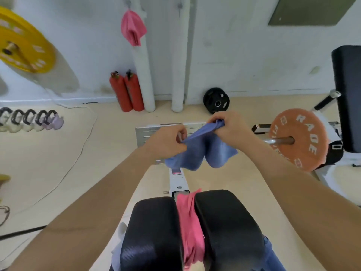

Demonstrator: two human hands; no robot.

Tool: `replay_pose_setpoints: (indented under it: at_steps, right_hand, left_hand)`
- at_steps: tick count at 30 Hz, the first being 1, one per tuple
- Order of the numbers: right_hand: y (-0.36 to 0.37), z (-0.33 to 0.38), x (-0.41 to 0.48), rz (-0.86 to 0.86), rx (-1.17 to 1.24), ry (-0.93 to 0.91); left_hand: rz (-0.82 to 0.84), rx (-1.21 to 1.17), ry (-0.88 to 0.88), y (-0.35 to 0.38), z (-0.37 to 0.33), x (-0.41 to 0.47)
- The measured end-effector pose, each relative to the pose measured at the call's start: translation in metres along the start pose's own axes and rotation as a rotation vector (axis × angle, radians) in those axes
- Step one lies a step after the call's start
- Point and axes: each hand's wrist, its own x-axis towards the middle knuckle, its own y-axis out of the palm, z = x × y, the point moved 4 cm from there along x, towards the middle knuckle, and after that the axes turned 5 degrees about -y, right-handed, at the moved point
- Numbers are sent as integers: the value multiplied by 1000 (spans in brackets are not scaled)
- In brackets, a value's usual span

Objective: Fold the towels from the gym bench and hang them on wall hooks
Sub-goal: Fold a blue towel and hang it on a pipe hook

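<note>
The soft, crumpled blue towel [201,151] hangs in the air between the two hands, above the white metal frame of the gym bench [176,178]. It sags in two uneven lobes rather than as a flat sheet. From that, the fold may well come out lopsided if the edges are brought together before the bunched top edge is pulled straight. A corner could also slip free, since each grip takes only a small gather of cloth. The left hand [168,141] pinches the top edge between thumb and curled fingers. The right hand [228,126], slightly higher and near it, clenches a wad of the same edge in a closed fist. A rumpled pink towel [190,222] lies wedged between the bench's two black padded cushions [152,231], not yet folded. A folded pink towel [133,28] already hangs from a wall hook [128,5], beside what looks like a bare second hook [179,5].
</note>
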Motion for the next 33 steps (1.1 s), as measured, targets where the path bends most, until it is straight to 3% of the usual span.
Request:
replay_pose_setpoints:
  at_steps: [2,6,10,12,14,17,19,21,25,27,30,33]
  right_hand:
    - [-10,4,-4,-25,139,2]
    - [-38,9,-19,0,319,-63]
    - [-78,-20,-29,-41,334,-66]
    - [-91,-44,-35,-91,360,-40]
    - [-96,-71,-42,-89,366,9]
    - [-97,-102,-53,10,210,10]
    - [-101,-114,-58,35,146,4]
    - [-106,-117,-61,-42,171,7]
    - [-113,-107,-67,-284,334,9]
    - [-112,-100,-77,-385,379,32]
    - [-93,-96,-105,-431,361,77]
    - [-42,-109,-147,-355,395,220]
  left_hand:
    - [-104,-32,-82,1,-4,-4]
    - [-253,-100,-85,24,-33,-13]
    - [-307,-653,-140,45,-69,-30]
    - [-243,-712,-117,52,-88,-36]
    - [-51,-602,-124,63,-100,-41]
    - [328,0,-253,83,-86,-59]
    - [491,209,-339,86,-67,-73]
    - [336,155,-407,70,-57,-78]
    - [-561,41,-402,4,-63,-86]
    - [-821,85,-346,-18,-69,-102]
    - [-844,140,-340,-17,-56,-124]
    - [-591,140,-409,28,-23,-141]
